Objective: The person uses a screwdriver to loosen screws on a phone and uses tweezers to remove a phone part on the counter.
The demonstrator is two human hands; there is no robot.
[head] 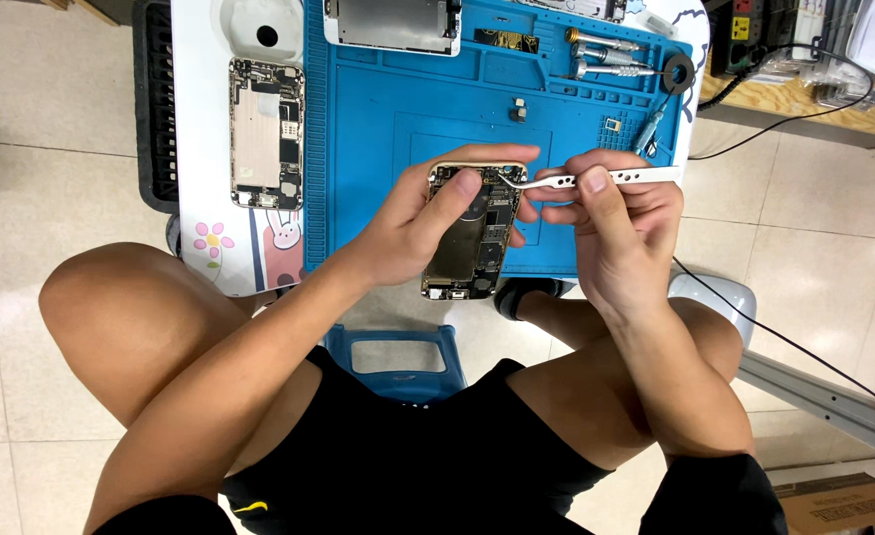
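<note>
1. Left hand (428, 223) grips opened phone (472, 233), fingers wrapped round its edges, thumb on the internals.
2. Right hand (611, 213) pinches white tweezers (596, 178) closed, tip at phone's upper end.
3. Phone held over near edge of blue mat (388, 119) on desk (195, 59); long axis near-far, slightly tilted, top end away.
4. Progress: screen off, board and battery in place; looks mid-disassembly.
5. Second opened phone (266, 134) lies left of mat.

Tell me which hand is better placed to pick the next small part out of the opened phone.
Probably the right hand: it holds the tweezers with the tips at the top of the opened phone. The left hand is gripping the phone to steady it.
</note>
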